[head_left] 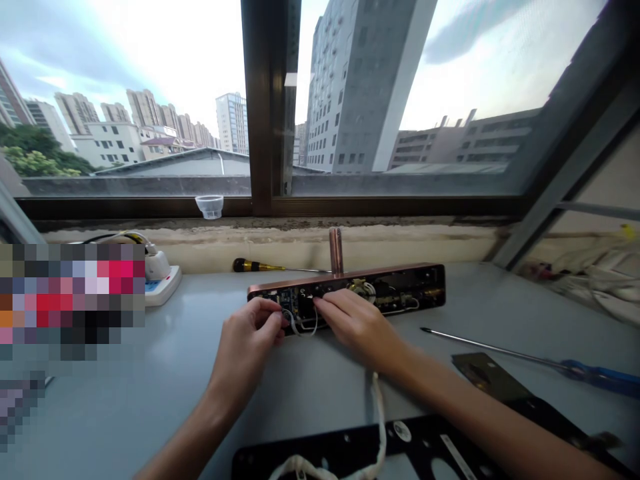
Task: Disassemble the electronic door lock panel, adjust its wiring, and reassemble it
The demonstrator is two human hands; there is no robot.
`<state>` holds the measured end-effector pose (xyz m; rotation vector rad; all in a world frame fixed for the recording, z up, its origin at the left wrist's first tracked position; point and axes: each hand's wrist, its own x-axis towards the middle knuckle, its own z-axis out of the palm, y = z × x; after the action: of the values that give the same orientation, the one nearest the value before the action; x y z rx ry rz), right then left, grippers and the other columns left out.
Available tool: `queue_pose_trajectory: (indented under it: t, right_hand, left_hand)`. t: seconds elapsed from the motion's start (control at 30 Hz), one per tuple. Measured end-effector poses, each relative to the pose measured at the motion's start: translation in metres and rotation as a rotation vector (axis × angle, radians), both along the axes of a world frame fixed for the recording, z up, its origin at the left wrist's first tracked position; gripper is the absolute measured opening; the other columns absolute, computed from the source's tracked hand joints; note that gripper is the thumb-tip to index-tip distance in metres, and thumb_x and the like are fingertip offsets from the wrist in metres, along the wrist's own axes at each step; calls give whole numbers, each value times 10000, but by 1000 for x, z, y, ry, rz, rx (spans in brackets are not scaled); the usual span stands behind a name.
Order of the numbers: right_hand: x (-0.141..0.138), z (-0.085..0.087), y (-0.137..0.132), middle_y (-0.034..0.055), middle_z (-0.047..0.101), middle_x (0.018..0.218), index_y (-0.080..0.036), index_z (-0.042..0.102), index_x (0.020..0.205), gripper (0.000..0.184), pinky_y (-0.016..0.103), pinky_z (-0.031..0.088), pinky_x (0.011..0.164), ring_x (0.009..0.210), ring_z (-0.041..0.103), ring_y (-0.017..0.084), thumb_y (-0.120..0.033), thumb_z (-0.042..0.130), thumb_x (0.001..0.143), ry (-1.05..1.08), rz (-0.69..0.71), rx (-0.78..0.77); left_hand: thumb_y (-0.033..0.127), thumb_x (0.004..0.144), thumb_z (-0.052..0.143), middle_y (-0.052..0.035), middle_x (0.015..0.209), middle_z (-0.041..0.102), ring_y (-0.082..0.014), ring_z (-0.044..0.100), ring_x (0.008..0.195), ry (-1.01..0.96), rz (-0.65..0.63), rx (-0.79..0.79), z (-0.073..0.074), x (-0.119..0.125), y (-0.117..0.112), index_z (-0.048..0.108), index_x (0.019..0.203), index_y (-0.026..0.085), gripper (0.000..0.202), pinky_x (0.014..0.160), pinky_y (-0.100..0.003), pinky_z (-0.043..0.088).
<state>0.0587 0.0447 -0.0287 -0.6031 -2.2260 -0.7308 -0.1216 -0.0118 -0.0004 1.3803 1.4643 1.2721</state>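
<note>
the long copper-coloured lock body [410, 283] lies flat on the grey table [150, 373] just below the window wall. its open back faces up, showing a dark circuit board [300, 300], and a short copper stub [336, 250] stands up behind it. the left hand [250, 337] is at the body's left part, thumb and forefinger pinched together on a thin pale wire [303, 328] that loops out over the near edge. the right hand [357, 327] lies on the middle of the open face, fingers stretched and close together, closed round nothing that shows. handling this wire well seems to call for a light pull along its own line, never sideways across the board, while the right hand presses the body down so it does not slide. the loop should bend gently, without kinks. a blue-handled screwdriver [595, 373] lies to the right, a yellow-handled one [255, 266] behind, and a black plate [350, 447] with a white cord [377, 413] lies near the person.
</note>
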Motion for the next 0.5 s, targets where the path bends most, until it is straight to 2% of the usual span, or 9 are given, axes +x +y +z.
queue_pose_trajectory:
  t: [0.17, 0.37, 0.5]
  right_hand:
    - [1, 1, 0, 70, 587, 704, -125, 587, 718, 213, 272, 449, 625, 659, 513, 150, -106, 424, 855, 53, 3, -82]
    - [3, 3, 1, 78, 605, 803, -112, 573, 921, 157, 271, 460, 671, 733, 540, 152, -133, 428, 863, 93, 28, -137]
    - [2, 4, 0, 78, 607, 777, -129, 597, 812, 199, 263, 461, 664, 718, 542, 148, -106, 406, 860, 60, 63, -135]
  left_hand:
    - [269, 716, 526, -20, 646, 650, -158, 596, 601, 30, -17, -4, 0, -1, 0, 584, 748, 161, 127, 597, -291, 470]
    - [259, 719, 519, -19, 635, 644, -161, 593, 607, 64, -11, -4, 0, 0, 0, 586, 741, 164, 119, 594, -288, 458]
    - [256, 711, 521, -12, 627, 638, -162, 591, 603, 73, -9, -9, 1, 1, 0, 584, 726, 170, 108, 589, -286, 458]
